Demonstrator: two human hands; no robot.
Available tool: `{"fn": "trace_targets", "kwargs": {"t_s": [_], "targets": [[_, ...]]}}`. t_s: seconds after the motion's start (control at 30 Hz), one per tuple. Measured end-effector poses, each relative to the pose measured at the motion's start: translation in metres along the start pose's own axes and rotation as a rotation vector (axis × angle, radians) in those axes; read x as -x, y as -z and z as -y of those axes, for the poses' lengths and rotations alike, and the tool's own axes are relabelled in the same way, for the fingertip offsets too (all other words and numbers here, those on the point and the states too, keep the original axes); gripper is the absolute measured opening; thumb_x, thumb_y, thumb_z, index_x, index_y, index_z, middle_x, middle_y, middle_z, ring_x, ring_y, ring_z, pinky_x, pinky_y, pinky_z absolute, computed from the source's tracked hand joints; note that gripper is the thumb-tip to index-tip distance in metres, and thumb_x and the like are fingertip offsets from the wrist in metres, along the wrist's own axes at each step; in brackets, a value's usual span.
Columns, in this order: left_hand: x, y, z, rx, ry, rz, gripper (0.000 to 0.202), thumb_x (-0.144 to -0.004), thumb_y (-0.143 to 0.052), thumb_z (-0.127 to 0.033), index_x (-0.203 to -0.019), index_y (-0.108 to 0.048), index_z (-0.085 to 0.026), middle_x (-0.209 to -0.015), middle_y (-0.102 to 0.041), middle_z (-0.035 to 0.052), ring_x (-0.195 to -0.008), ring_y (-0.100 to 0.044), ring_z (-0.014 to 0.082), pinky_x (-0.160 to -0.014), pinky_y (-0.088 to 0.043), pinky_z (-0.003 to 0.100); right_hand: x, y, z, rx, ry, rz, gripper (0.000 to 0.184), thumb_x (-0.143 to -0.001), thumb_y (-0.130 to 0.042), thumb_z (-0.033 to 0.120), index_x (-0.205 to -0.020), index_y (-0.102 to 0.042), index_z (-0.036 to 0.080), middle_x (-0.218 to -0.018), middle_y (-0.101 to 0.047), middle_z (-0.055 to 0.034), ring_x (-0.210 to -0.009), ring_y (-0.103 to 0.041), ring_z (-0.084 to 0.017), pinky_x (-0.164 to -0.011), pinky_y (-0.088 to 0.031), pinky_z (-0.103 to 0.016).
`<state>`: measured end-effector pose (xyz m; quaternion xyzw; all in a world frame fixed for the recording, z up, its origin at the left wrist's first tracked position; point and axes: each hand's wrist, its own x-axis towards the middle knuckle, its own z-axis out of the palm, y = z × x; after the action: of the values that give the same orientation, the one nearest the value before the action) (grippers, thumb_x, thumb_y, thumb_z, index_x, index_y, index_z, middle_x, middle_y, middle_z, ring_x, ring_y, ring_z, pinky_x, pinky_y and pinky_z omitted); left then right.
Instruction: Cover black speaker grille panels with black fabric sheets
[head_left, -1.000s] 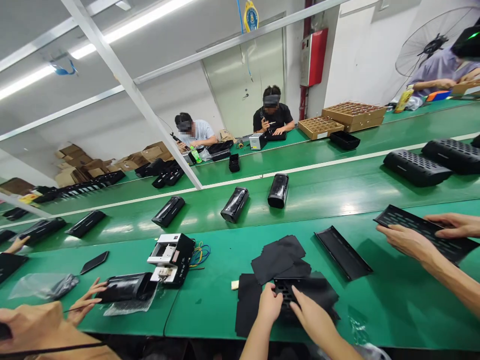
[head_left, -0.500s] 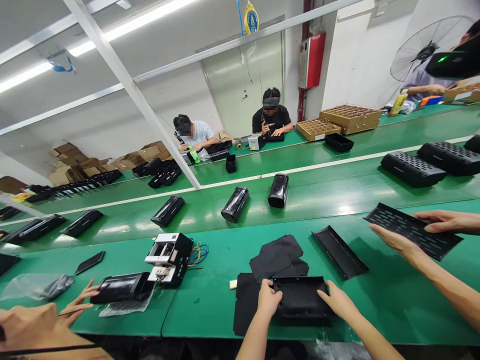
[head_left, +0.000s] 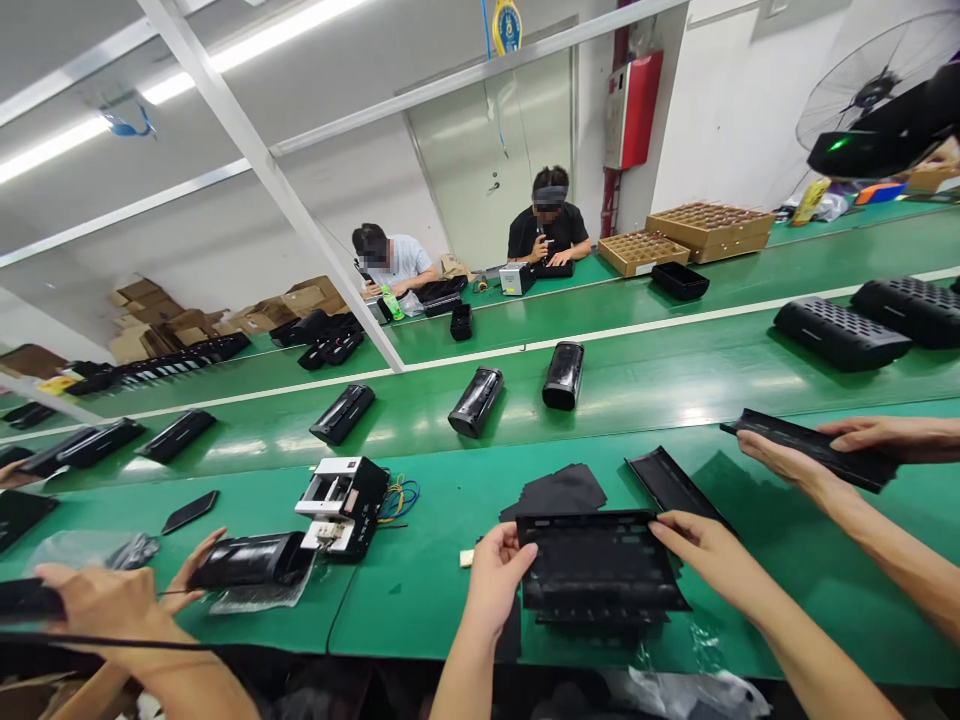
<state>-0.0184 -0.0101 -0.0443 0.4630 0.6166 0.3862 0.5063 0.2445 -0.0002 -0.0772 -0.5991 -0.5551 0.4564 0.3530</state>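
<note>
My left hand [head_left: 496, 575] grips the left edge of a black plastic housing panel [head_left: 596, 565], its thumb laid on the face. Along the opposite edge, my right hand [head_left: 694, 545] pinches the upper right corner. The panel is tilted toward me, above the near side of the bench. Below it shows the lower edge of another dark part, mostly hidden; I cannot tell whether the two touch. Behind the panel lie thin black sheets [head_left: 562, 490], partly covered. A curved black cover [head_left: 671, 485] rests just beyond my right hand.
On the right, a co-worker's hands [head_left: 795, 465] hold a slotted black cover [head_left: 832, 455]. On the left, another person's hands are near a black housing [head_left: 251, 560] beside a small white-and-black machine [head_left: 341, 510]. Several housings stand on the green conveyor [head_left: 637, 390]. Clear plastic bags [head_left: 697, 690] hang at the front edge.
The panel in my hands has come up and tilted, covering more of the black sheets. The co-worker's cover on the right has turned edge-on. The view has shifted slightly.
</note>
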Motion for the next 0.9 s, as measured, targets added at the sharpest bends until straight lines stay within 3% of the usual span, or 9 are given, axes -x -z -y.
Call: {"fn": "trace_targets", "kwargs": {"t_s": [0.13,0.23,0.33,0.4,0.53,0.67,0.8,0.9], "targets": [[0.018,0.009,-0.047,0.037,-0.006,-0.042,0.033,-0.064,-0.060,-0.035,-0.087,-0.060,-0.013,-0.077,-0.064,0.0043,-0.061,-0.052,0.0099,-0.052,-0.039,0.018,0.009,0.018,0.039,-0.165,-0.010,-0.008,0.026,-0.063,-0.059,0.044,-0.068,-0.060,0.019,-0.061,-0.056,-0.0003,-0.061,-0.051,-0.017,-0.054,-0.042,-0.024],[0.025,0.011,-0.064,0.037,-0.012,-0.070,0.036,-0.064,-0.059,-0.038,-0.090,-0.061,-0.013,-0.076,-0.065,0.0045,-0.059,-0.053,0.0115,-0.050,-0.040,0.019,0.013,0.021,0.052,-0.284,-0.038,-0.011,0.028,-0.057,-0.066,0.041,-0.071,-0.059,0.018,-0.060,-0.054,0.0004,-0.059,-0.050,-0.015,-0.053,-0.044,-0.023],[0.028,0.013,-0.070,0.014,-0.014,-0.105,0.042,-0.066,-0.057,-0.041,-0.097,-0.060,-0.012,-0.065,-0.065,0.0027,-0.055,-0.054,0.0127,-0.049,-0.042,0.021,0.015,0.021,0.056,-0.344,-0.074,-0.049,0.036,-0.049,-0.072,0.038,-0.075,-0.059,0.017,-0.062,-0.056,-0.0005,-0.063,-0.054,-0.016,-0.057,-0.047,-0.024],[0.031,0.014,-0.074,0.002,-0.021,-0.096,0.043,-0.068,-0.055,-0.040,-0.102,-0.058,-0.013,-0.067,-0.066,0.0028,-0.064,-0.058,0.0157,-0.057,-0.045,0.024,0.017,0.021,0.057,-0.366,-0.101,-0.065,0.044,-0.047,-0.072,0.039,-0.082,-0.059,0.016,-0.067,-0.059,-0.0030,-0.066,-0.056,-0.018,-0.056,-0.048,-0.026],[0.037,0.012,-0.084,0.079,-0.064,-0.008,0.046,-0.070,-0.055,-0.033,-0.112,-0.049,-0.016,-0.101,-0.062,0.0041,-0.100,-0.051,0.0180,-0.086,-0.041,0.027,0.022,0.023,0.065,-0.369,-0.121,-0.074,0.051,-0.052,-0.068,0.044,-0.093,-0.056,0.015,-0.066,-0.060,-0.0040,-0.057,-0.055,-0.017,-0.042,-0.045,-0.024],[0.040,0.013,-0.088,0.098,-0.079,0.126,0.058,-0.067,-0.059,-0.026,-0.121,-0.038,-0.017,-0.116,-0.052,0.0054,-0.104,-0.048,0.0181,-0.090,-0.038,0.029,0.025,0.026,0.072,-0.358,-0.085,-0.144,0.048,-0.051,-0.068,0.044,-0.088,-0.060,0.015,-0.060,-0.060,-0.0037,-0.054,-0.054,-0.017,-0.041,-0.045,-0.024],[0.038,0.015,-0.087,0.014,-0.093,0.106,0.051,-0.070,-0.056,-0.028,-0.118,-0.041,-0.016,-0.104,-0.058,0.0054,-0.098,-0.050,0.0189,-0.085,-0.041,0.029,0.024,0.026,0.074,-0.375,-0.079,-0.165,0.049,-0.046,-0.071,0.042,-0.085,-0.060,0.015,-0.065,-0.062,-0.0052,-0.061,-0.057,-0.019,-0.049,-0.048,-0.026],[0.036,0.015,-0.089,-0.017,-0.097,0.075,0.046,-0.071,-0.054,-0.031,-0.114,-0.045,-0.016,-0.089,-0.061,0.0038,-0.091,-0.053,0.0185,-0.082,-0.043,0.029,0.026,0.026,0.077,-0.347,-0.095,-0.124,0.049,-0.049,-0.069,0.044,-0.087,-0.058,0.015,-0.061,-0.061,-0.0035,-0.057,-0.056,-0.019,-0.045,-0.047,-0.026]]}}
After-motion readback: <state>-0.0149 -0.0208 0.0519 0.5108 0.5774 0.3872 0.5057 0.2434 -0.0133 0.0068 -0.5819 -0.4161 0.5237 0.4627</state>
